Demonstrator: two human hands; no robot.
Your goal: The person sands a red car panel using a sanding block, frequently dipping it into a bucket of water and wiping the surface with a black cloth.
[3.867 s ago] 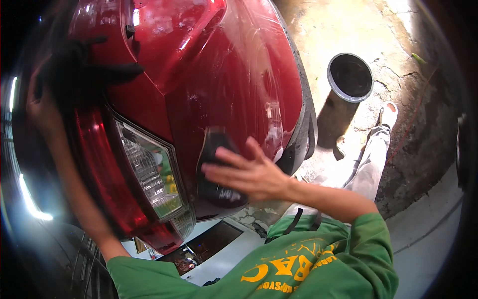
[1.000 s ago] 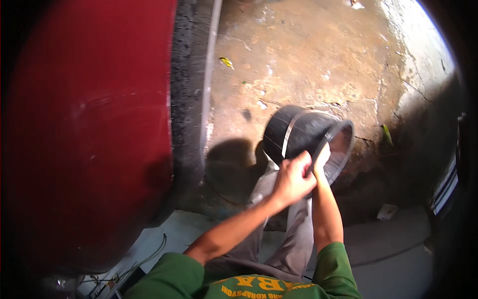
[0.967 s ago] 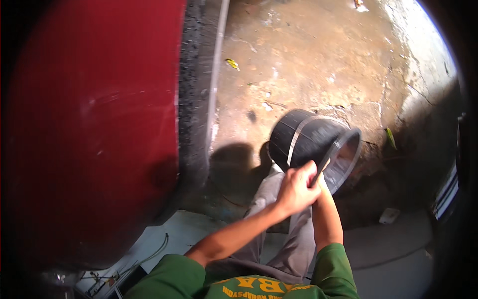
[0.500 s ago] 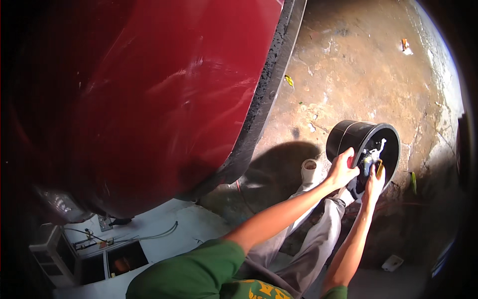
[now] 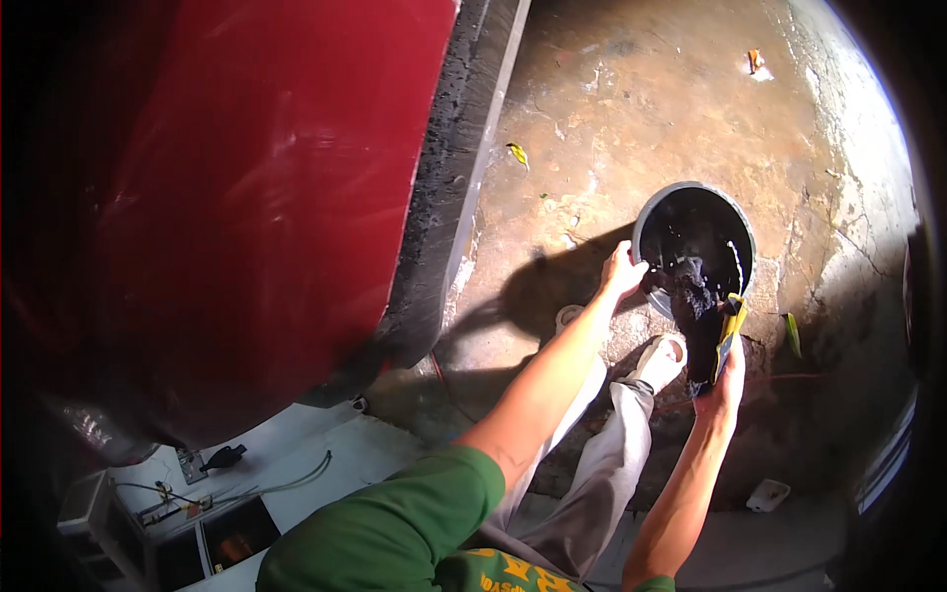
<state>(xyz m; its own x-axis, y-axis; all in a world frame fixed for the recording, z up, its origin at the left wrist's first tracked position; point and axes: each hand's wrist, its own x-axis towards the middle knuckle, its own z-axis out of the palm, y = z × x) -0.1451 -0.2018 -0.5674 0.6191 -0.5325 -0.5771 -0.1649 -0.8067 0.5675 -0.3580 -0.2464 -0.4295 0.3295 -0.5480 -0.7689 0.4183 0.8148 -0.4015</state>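
A black bucket [image 5: 688, 219] stands on the floor before me, its mouth facing up toward me. My left hand [image 5: 623, 272] grips the near left part of its rim. A dark, wet, shaggy cloth [image 5: 698, 326] with a yellow edge [image 5: 731, 324] hangs over the near side of the rim. The right hand [image 5: 726, 383] is closed on its lower end and yellow side. Whitish liquid or foam streaks show inside the bucket beside the yellow edge. Some of my right fingers are hidden behind the cloth.
A large red vehicle panel [image 5: 286, 197] with a dark lower edge [image 5: 434, 178] fills the left. My light shoe [image 5: 661, 363] is close to the bucket. Leaves [image 5: 793, 335] lie on the stained concrete floor [image 5: 582, 118]. A white box [image 5: 768, 494] is at lower right.
The bucket has gone from tilted toward me to more upright. My right hand has come out of it, drawing the dark cloth over the rim. My left hand still holds the rim.
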